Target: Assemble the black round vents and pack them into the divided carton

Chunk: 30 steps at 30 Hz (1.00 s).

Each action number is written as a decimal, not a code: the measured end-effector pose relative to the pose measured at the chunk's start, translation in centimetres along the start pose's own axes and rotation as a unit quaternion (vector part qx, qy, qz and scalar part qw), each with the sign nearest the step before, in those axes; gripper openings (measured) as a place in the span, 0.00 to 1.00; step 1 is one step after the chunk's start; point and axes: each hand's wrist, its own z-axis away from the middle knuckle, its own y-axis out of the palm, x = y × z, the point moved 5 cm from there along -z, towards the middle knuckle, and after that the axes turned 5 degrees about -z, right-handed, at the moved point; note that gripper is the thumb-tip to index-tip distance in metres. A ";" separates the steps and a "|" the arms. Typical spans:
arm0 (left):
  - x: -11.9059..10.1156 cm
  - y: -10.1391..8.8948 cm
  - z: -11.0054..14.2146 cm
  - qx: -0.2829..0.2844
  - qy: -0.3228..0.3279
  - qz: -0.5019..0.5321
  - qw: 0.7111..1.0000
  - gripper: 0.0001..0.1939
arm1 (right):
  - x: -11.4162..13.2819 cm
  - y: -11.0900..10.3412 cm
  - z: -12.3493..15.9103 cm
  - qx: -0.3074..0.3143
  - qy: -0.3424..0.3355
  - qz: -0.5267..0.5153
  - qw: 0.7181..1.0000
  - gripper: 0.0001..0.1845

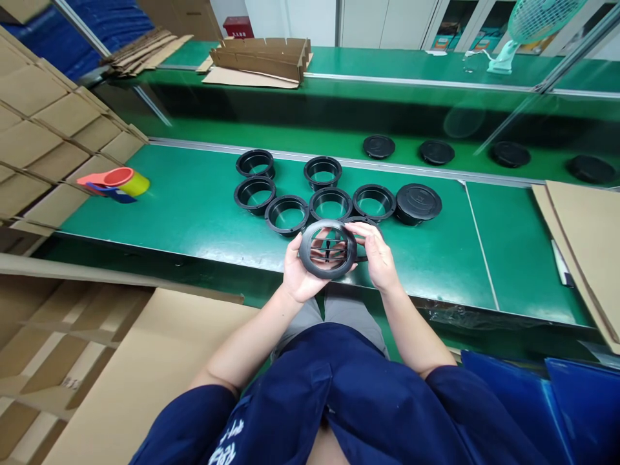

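A round black air vent (306, 258) with thin slats across its opening is held up near the table's front edge. My left hand (301, 279) is wrapped round its left and lower rim. My right hand (382, 258) is closed at its right side, where a small dark piece shows by the fingers; I cannot make out whether that is part of the vent. Just beyond my hands several black flanged rings (287, 216) rest on the green table, one partly hidden behind my right hand. To their right sits a closed black round vent (419, 203).
Along the back ledge lie several flat black discs (379, 147). Orange, yellow and blue tape rolls or cups (119, 183) stand at the left beside stacked cardboard boxes (43, 123). Cardboard sheets (581, 239) lie at right. A green fan (504, 58) stands on the upper shelf.
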 end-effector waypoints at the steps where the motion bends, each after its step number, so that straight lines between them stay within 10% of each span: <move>1: -0.1 0.0 0.0 -0.006 0.002 0.001 1.000 0.27 | 0.1 0.1 0.2 0.005 -0.009 0.028 1.000 0.31; 7: -0.1 -0.7 0.8 -0.048 0.023 -0.013 0.998 0.24 | 1.8 2.2 2.4 0.163 -0.160 0.273 0.934 0.39; 15: 2.8 0.2 1.9 -0.012 -0.051 -0.045 0.998 0.23 | 3.6 2.5 2.6 0.273 -0.095 0.324 0.901 0.66; 23: 0.8 -1.9 1.6 -0.095 0.024 -0.198 0.975 0.26 | 1.1 -1.8 -2.1 0.100 -0.073 0.429 0.895 0.54; 30: -0.9 -5.7 2.6 -0.136 0.009 -0.275 0.952 0.21 | -1.5 -0.3 0.3 0.167 -0.040 0.495 0.852 0.54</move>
